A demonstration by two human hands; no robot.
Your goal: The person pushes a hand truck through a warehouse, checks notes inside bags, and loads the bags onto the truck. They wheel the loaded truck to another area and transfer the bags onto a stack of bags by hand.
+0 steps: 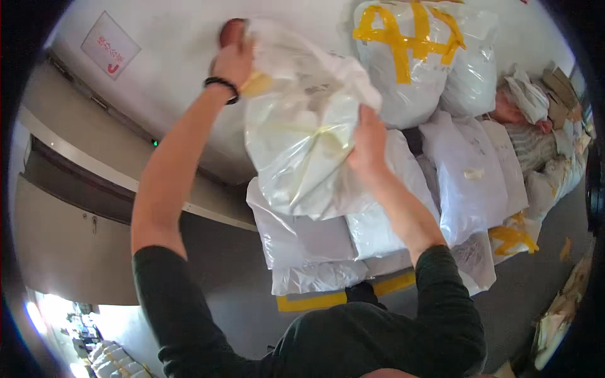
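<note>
A large white plastic bag [302, 138], shiny and bulging, hangs between my two hands above a stack of similar bags. At its upper left corner, my left hand [234, 60] is closed on the bag's edge, slightly blurred, with a dark red round thing [233, 31] just beyond the fingers. My right hand [368, 142] grips the bag's right side, its thumb against the plastic. Under the held bag lie a white bag [302, 236] at the left and another white bag [378, 233] beside it.
More filled bags [469, 170] are piled at the right. A bag with yellow tape [403, 57] leans on the wall behind. Yellow floor tape [312, 302] runs before the stack. A beige cabinet [69, 233] stands left; cardboard [561, 315] lies at the far right.
</note>
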